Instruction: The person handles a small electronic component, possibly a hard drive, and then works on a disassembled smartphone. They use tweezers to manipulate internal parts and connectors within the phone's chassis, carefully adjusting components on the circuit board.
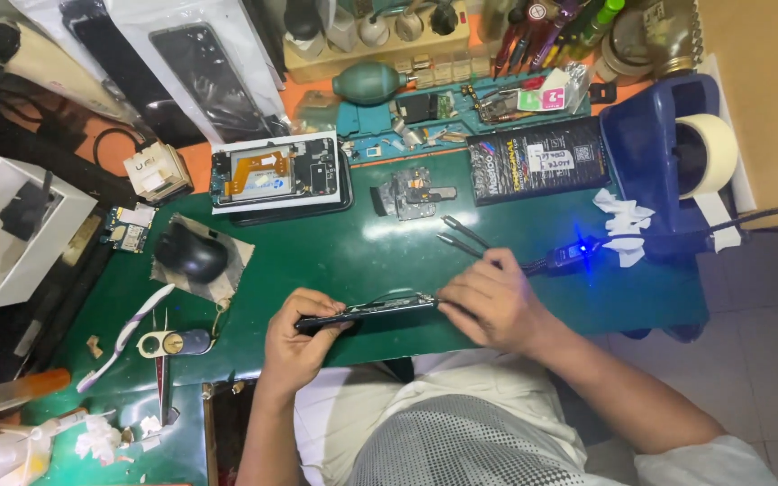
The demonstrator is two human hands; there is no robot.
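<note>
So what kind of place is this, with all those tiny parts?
It looks like a phone repair bench. An opened phone with a bare orange flex cable lies on the green work mat, the left hand and right hand hold a thin dark phone frame, and black tweezers wait nearby.

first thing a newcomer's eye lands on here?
Probably the blue light glowing on the cabled tool at the right of the green mat. Next, at the near edge, the left hand and right hand gripping a thin phone edge-on. Behind them lies an opened phone with its orange flex cable showing.
</note>
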